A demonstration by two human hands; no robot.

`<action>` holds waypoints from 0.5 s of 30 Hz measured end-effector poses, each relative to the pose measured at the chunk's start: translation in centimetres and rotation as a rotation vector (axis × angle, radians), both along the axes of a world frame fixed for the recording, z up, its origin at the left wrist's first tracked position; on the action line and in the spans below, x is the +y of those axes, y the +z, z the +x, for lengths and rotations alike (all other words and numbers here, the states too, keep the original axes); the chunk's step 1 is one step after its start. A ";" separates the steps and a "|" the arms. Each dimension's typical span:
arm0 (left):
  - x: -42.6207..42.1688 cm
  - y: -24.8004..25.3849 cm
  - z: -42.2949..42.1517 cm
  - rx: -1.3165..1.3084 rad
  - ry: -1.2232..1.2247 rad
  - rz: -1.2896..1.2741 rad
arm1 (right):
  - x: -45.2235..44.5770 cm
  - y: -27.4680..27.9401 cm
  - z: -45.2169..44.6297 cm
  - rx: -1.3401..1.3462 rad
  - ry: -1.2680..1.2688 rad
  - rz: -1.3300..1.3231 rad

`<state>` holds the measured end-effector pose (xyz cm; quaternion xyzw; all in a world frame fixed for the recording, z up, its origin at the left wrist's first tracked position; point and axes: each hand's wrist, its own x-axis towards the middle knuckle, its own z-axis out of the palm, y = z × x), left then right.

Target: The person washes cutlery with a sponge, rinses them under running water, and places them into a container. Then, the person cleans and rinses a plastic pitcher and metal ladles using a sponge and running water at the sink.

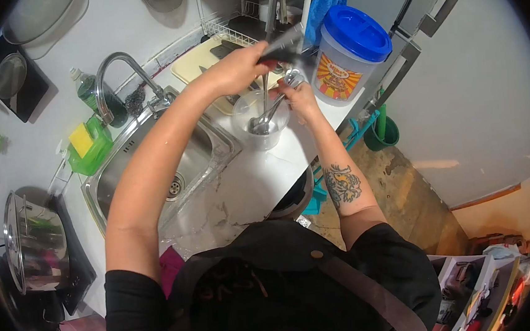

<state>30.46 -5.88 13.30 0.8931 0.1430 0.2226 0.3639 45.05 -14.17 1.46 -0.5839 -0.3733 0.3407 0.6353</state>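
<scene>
Left hand [242, 71] up over clear tub [263, 142], fingers clamped on dark utensil [288, 46], blurred, exact kind unclear. Right hand [300, 99] at tub's rim, fingers clamped on metal utensils [277, 107], lower ends down inside tub. Tub upright on white counter [260, 187], right of sink [138, 169]. Blue-lidded bucket [349, 59] near right hand. Cream tray [190, 67] behind tub.

A yellow sponge [80, 140] rests against a green container [98, 143] beside the sink [105, 179].
</scene>
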 end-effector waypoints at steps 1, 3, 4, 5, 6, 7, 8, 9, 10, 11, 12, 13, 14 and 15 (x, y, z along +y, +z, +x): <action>-0.1 0.0 -0.2 0.169 -0.042 0.238 | -0.2 0.0 0.5 -0.031 -0.017 0.044; -1.6 0.8 -0.7 0.529 0.031 0.600 | 0.0 -0.1 1.8 -0.127 -0.095 0.037; -1.8 0.4 -0.6 0.529 0.033 0.601 | 0.0 -0.4 2.5 -0.128 -0.093 0.038; -1.7 -0.5 -0.4 0.590 0.053 0.851 | 0.0 -0.7 3.2 -0.076 -0.067 0.017; -1.6 -1.5 -0.1 0.645 0.077 1.103 | 0.1 -0.7 3.6 -0.027 -0.040 -0.003; -1.6 -2.6 0.4 0.629 0.124 1.315 | 0.1 -0.9 3.8 -0.028 -0.048 -0.026; -1.5 -3.5 1.2 0.623 0.132 1.320 | 0.2 -1.0 4.1 -0.036 -0.047 -0.020; -1.5 -4.4 2.2 0.730 0.073 1.428 | 0.2 -1.2 4.3 -0.042 -0.036 -0.041; -1.9 -4.7 3.0 0.839 0.011 1.534 | 0.0 -0.9 4.2 -0.046 -0.026 -0.063; -2.3 -5.2 3.8 0.933 -0.081 1.575 | -0.3 -0.7 3.9 -0.027 -0.037 -0.035; -2.5 -5.5 4.4 0.930 -0.074 1.579 | -0.3 -0.8 4.0 -0.032 -0.037 -0.030; -2.7 -5.8 4.9 0.873 -0.106 1.685 | -0.1 -0.9 4.0 -0.016 -0.073 -0.028; -2.8 -6.1 5.3 0.815 -0.142 1.788 | -0.1 -1.1 3.9 0.002 -0.108 -0.027; -3.4 -5.5 5.2 0.768 -0.195 1.803 | -1.0 0.9 2.4 0.043 -0.139 0.010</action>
